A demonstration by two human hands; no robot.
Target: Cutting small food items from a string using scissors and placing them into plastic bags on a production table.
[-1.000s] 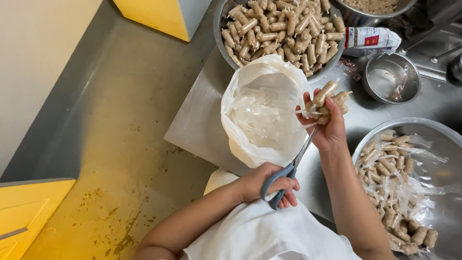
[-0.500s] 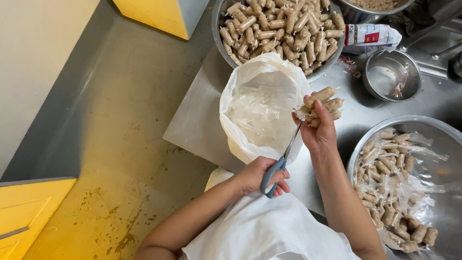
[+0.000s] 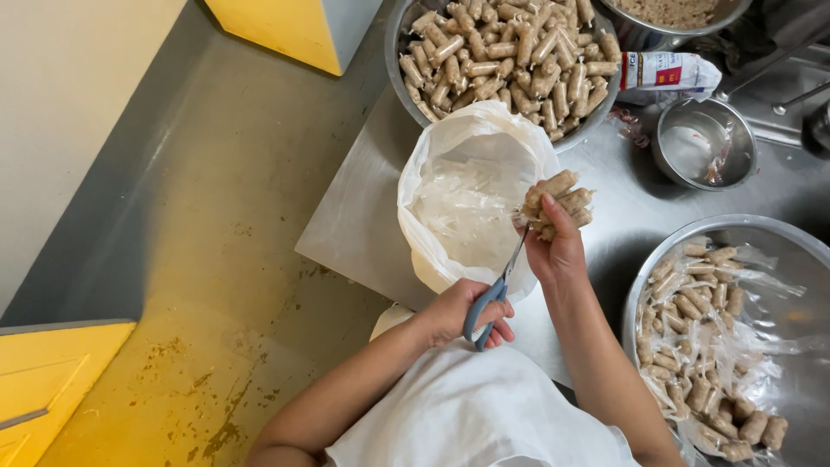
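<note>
L hand (image 3: 462, 313) grips scissors (image 3: 494, 290), blades up at sausage bunch (image 3: 556, 203) pinched in R hand (image 3: 553, 246), held over bag (image 3: 471, 195) so scraps drop in.

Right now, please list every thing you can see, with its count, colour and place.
wrapped rolls: a small bunch, tan, in the right hand over the bag
scissors: one, blue handles, in the left hand, blades toward the bunch
plastic bag: one, white, open, on the table
top bowl: one, steel, full of tan rolls
right bowl: one, steel, holding wrapped rolls
small bowl: one, steel, upper right
packet: one, white and red, beside the top bowl
table: steel
floor: grey and yellow
left hand: gripping the scissors
right hand: gripping the rolls
</note>
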